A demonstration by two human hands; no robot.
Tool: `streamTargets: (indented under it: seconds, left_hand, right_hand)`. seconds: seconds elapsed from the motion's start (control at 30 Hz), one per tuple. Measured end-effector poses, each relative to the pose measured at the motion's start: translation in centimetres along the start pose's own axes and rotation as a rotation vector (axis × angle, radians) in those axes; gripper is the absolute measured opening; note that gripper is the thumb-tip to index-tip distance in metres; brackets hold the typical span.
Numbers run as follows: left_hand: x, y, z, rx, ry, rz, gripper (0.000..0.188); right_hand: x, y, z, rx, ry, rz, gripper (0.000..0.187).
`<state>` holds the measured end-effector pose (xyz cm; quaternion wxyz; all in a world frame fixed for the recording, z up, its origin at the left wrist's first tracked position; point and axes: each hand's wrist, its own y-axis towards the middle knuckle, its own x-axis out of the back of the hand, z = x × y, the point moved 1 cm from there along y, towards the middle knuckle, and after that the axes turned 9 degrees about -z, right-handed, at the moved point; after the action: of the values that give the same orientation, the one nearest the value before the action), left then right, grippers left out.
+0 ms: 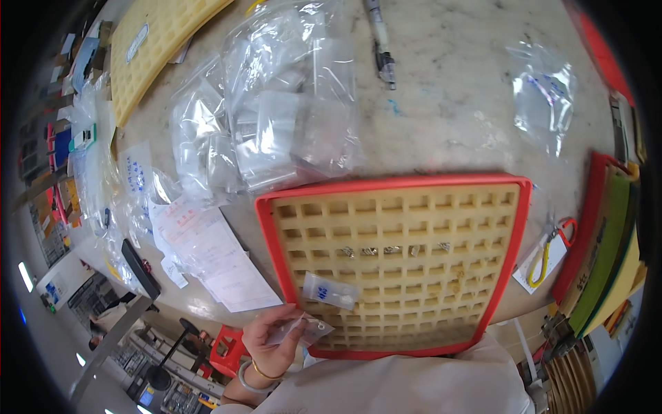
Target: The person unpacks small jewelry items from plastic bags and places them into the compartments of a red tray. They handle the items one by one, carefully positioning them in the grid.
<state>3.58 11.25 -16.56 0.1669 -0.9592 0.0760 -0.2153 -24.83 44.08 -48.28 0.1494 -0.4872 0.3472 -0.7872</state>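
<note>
Currently, the left hand has its grip clamped on a small clear bag, thumb and fingers pinching its left part; the right hand is out of view, so its grip cannot be told. The held bag is thin, glossy, see-through plastic, flat, with a small round mark toward its right end, and it sits at the near left corner of a red-rimmed tray. It points right from the fingertips; its long axis seems to run left to right, though the fingers hide part of it. Just beyond, a second bag with blue handwriting lies on the tray, long axis left to right, its right end slightly nearer. The tray's cream insert looks matte, cut into rows of squarish pockets, several holding shiny pieces. Left of the tray, white papers rest on the pale, marbled counter; farther off lie crinkled clear bags. To the right are scissors with yellow and red handles.
</note>
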Motion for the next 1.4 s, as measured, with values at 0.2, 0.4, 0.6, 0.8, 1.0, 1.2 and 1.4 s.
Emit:
streamTargets:
  seconds: [0.2,0.4,0.6,0.8,1.0,1.2,1.4]
  left_hand:
    - [0.4,0.1,1.9,-0.196,-0.149,0.078,0.026]
    - [0.5,0.8,3.4,-0.708,-0.018,0.135,0.030]
    - [0.2,-0.9,3.6,-0.571,-0.118,0.165,0.031]
    - [-0.4,-0.9,0.6,-0.397,-0.280,0.358,0.033]
    - [-2.7,-1.3,-1.6,-0.448,-0.322,0.416,0.037]
    - [-5.4,0.0,-2.8,-0.377,-0.368,0.516,0.037]
    - [-6.3,0.7,-2.0,-0.277,-0.373,0.462,0.033]
  right_hand:
    - [1.2,1.6,-0.2,0.069,-0.055,-0.132,0.053]
    - [3.5,2.5,-0.9,0.201,-0.178,-0.366,0.055]
    - [8.8,-1.2,4.4,0.639,-0.374,-0.746,0.056]
    - [21.4,-12.7,10.4,0.673,0.281,0.331,0.045]
    - [33.1,-14.9,15.4,0.862,0.392,-0.351,0.017]
    - [36.0,-5.9,20.1,0.898,0.372,-0.615,0.018]
    - [35.6,-2.9,21.3,0.729,0.688,-0.237,0.023]
